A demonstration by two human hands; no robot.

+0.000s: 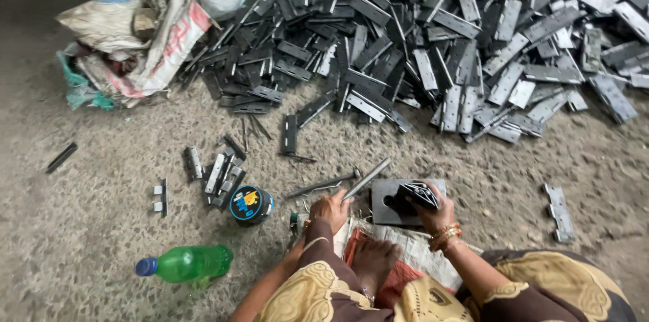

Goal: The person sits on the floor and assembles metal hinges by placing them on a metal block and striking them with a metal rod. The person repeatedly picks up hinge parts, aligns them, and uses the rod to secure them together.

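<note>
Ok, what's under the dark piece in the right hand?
A flat grey metal block on the floor lies under the dark piece held by the right hand. Whatever sits between them is covered.

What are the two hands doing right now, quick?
Left hand: closed around a thin metal rod.
Right hand: closed on a dark folded metal piece, over a flat metal block.

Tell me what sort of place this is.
Likely a small metal-parts workshop floor: a big heap of flat punched metal plates on rough concrete floor, and a person seated working over a small block.
</note>
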